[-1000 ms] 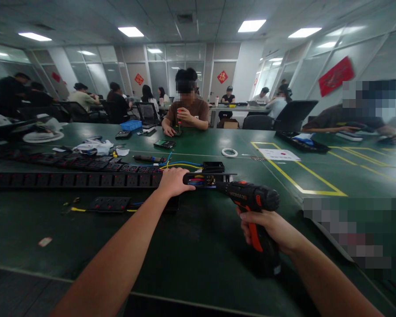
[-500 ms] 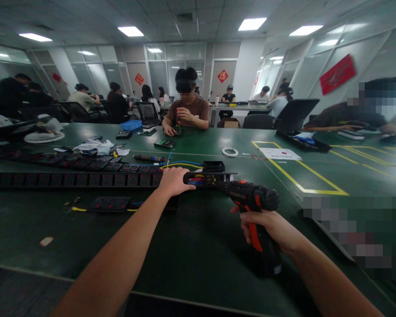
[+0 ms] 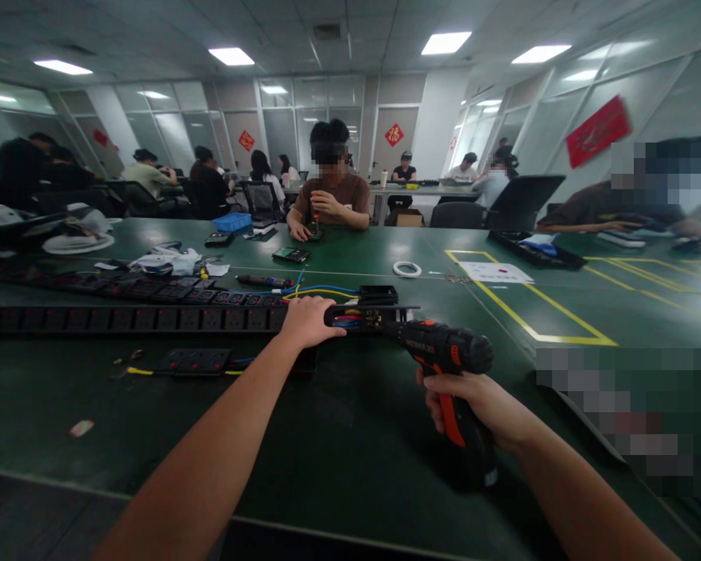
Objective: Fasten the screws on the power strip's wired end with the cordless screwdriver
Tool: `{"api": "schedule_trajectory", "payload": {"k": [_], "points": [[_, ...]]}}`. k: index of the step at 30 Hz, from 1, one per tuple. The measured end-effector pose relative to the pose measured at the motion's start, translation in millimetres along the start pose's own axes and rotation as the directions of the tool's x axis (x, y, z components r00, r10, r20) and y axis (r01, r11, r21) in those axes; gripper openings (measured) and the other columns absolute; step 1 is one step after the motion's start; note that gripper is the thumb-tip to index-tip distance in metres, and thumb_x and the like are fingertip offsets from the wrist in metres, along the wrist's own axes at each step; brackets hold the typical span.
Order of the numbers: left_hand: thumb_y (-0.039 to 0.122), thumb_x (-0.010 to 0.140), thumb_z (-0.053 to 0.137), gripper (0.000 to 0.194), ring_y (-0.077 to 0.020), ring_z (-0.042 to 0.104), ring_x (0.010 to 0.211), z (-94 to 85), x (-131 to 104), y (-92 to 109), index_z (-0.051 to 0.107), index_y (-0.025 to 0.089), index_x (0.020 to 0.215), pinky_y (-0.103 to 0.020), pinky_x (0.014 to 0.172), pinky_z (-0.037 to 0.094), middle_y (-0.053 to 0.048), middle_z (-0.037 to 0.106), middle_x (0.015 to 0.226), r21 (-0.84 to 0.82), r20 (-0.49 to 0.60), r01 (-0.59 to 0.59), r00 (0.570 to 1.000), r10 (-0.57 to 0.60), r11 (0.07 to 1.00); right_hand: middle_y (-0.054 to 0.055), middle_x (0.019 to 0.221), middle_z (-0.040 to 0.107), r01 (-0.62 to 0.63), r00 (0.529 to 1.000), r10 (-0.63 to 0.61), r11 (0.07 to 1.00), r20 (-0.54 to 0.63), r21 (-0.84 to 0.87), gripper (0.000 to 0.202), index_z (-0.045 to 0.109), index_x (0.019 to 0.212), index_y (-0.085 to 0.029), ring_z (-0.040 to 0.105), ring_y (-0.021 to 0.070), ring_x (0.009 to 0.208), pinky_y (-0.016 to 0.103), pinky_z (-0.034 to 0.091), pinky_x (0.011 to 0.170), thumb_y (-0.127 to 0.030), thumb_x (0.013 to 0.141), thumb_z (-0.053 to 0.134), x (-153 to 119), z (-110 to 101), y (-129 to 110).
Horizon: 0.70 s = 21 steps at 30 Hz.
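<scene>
My right hand (image 3: 473, 401) is wrapped round the grip of a black and orange cordless drill (image 3: 444, 347). The drill points left, its front end at the end of a long black power strip (image 3: 146, 318), where a terminal block (image 3: 373, 319) and red and blue wires (image 3: 347, 320) show; the bit's tip is too dark to make out. My left hand (image 3: 309, 321) grips the strip just left of those wires, fingers over the top and thumb along the near side. Blue and yellow wires (image 3: 327, 290) run behind the strip.
A second row of sockets (image 3: 169, 290) lies behind the strip, a short socket piece (image 3: 195, 361) in front. Beyond are a dark hand tool (image 3: 262, 281), a white tape roll (image 3: 407, 269) and a blue basket (image 3: 232, 222). A person (image 3: 332, 191) works across the green table (image 3: 339, 452).
My right index finger has drawn in slightly towards the drill's grip, and the drill has shifted a touch. My left hand stays in place on the power strip.
</scene>
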<state>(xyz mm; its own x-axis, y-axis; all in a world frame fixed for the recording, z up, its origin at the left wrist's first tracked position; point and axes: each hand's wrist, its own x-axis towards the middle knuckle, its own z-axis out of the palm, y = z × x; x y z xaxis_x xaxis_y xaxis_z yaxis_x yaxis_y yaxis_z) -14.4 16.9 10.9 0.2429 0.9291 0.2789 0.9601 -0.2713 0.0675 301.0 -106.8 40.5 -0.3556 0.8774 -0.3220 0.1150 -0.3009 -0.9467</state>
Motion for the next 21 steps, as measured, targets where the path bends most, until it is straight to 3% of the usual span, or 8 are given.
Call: {"api": "schedule_trajectory", "payload": {"k": [21], "points": [[0.077, 0.077, 0.069, 0.072, -0.0365, 0.061, 0.119, -1.9, 0.5, 0.3, 0.066, 0.029, 0.13, -0.046, 0.096, 0.042, -0.009, 0.07, 0.129, -0.012, 0.01, 0.007, 1.0, -0.007, 1.0, -0.001, 0.062, 0.068, 0.006, 1.0, -0.006, 1.0, 0.002, -0.002, 0.037, 0.061, 0.092, -0.018, 0.065, 0.0178, 0.053, 0.028, 0.051, 0.051, -0.043, 0.072, 0.079, 0.8, 2.0, -0.9]]}}
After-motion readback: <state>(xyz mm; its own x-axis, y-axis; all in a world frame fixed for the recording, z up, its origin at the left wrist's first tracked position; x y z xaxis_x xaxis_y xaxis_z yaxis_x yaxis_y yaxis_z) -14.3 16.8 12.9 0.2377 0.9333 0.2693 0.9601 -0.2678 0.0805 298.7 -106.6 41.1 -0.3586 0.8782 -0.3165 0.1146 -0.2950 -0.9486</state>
